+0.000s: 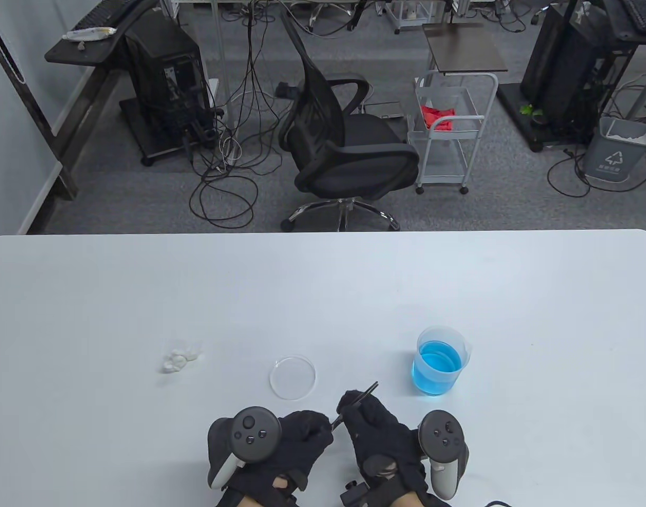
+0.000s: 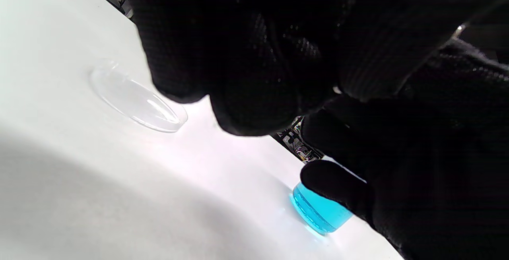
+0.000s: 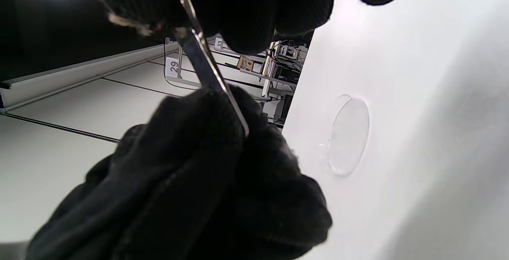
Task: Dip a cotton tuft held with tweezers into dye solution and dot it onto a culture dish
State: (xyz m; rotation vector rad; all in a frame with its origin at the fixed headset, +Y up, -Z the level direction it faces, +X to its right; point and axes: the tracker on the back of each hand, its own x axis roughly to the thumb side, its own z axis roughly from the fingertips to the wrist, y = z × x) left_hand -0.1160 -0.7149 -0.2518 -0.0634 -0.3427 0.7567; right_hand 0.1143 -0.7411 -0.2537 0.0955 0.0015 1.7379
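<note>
Both gloved hands sit low at the near edge of the white table (image 1: 91, 296), knuckles almost meeting. The right hand (image 1: 378, 422) has its fingers curled round the slim metal tweezers (image 1: 361, 396), one end poking up and away toward the far right, the other end running down toward the left hand (image 1: 296, 438). In the right wrist view the steel blades (image 3: 206, 69) pass from the right fingers straight into the left hand's curled grip, so both hands are holding the tool. Whether a tuft sits in the tips, I can't tell. The grey tracker on the left hand (image 1: 254, 433) and its twin on the right (image 1: 442, 438) ride on the backs of the hands, buttons facing up. The loose white cotton wad (image 1: 181, 358) lies well off to the left, untouched. The shallow clear round culture dish (image 1: 293, 376) rests just beyond the left hand's knuckles, and the clear plastic beaker of blue dye solution (image 1: 440, 362) stands to the far right of the right hand, apart from it. Readable writing: a small placard numbered "29" (image 3: 174, 66) in the background of the right wrist view. Open tabletop stretches wide beyond the dish and beaker to the far edge.
</note>
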